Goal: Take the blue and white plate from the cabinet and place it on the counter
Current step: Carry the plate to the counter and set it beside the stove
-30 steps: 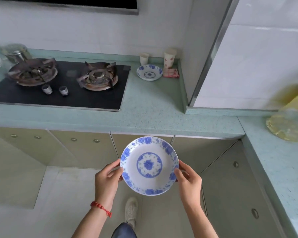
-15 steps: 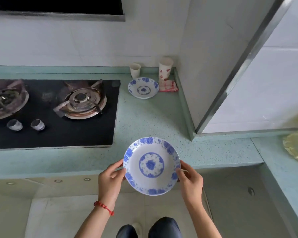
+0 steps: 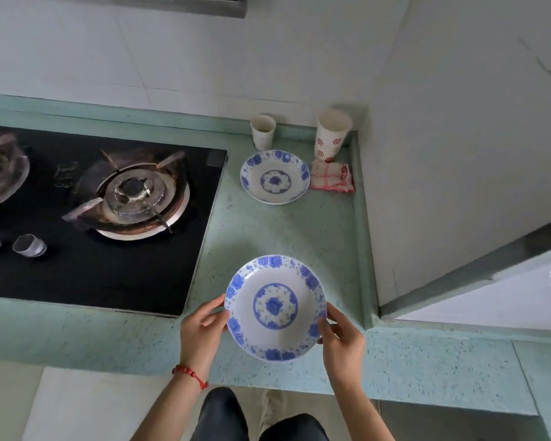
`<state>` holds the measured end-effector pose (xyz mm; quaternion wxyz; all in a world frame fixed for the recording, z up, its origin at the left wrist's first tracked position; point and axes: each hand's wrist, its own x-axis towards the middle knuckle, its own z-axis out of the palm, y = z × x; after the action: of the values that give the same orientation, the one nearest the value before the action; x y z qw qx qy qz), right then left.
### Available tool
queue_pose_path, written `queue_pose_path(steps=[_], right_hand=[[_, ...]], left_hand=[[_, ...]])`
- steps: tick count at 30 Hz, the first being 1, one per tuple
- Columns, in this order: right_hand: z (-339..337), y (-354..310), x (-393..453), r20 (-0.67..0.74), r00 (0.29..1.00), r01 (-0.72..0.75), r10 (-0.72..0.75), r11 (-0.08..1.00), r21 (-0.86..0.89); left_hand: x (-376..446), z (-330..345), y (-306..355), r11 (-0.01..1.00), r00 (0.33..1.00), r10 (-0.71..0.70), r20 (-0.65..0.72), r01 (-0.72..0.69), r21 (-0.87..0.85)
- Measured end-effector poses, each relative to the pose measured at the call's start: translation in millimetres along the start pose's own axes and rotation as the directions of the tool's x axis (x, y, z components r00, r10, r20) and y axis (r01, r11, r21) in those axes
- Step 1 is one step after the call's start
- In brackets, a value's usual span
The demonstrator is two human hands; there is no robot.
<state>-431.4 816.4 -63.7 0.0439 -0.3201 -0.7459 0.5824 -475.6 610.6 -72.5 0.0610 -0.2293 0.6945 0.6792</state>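
Hands frame the only view, the head camera looking down over a pale green speckled counter (image 3: 268, 237). The left hand (image 3: 201, 332) and the right hand (image 3: 342, 342) each pinch an opposite edge of the blue and white plate (image 3: 275, 307), thumbs on the rim, fingers curled underneath. The plate faces up, nearly level, over the front part of the counter just right of the stove; whether its base touches the surface cannot be told. A red bead bracelet (image 3: 190, 374) circles the left wrist. Dark trouser legs (image 3: 223, 415) show below the counter's front edge.

Farther back on the counter sits a second blue and white plate (image 3: 274, 176) of the same pattern, well apart from the held one. Behind it stands a small plain paper cup (image 3: 262, 132), and to the right a taller paper cup with red marks (image 3: 331, 135), close to the corner. A folded red-and-white cloth (image 3: 331, 177) lies just beside the second plate, below the taller cup. To the left, a black glass stove (image 3: 93, 265) is set into the counter, with a worn burner (image 3: 134, 194) near its middle and two silver knobs (image 3: 29, 245) toward its front left. White wall tiles (image 3: 172, 58) rise behind.
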Motion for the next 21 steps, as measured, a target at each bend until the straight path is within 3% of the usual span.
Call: queue_pose_path(steps=[6,21], right_hand=[[15,-3,35,0.033,0.999,0.016,-0.013,0.997,-0.073],[39,2,65,-0.047,0.998,-0.038,0.032,0.993,-0.116]], left_hand=[[35,15,-1,1.0,0.999,-0.031,-0.029,0.031,0.004],[78,20,-4,0.995,0.994,-0.101,0.051,0.099,0.029]])
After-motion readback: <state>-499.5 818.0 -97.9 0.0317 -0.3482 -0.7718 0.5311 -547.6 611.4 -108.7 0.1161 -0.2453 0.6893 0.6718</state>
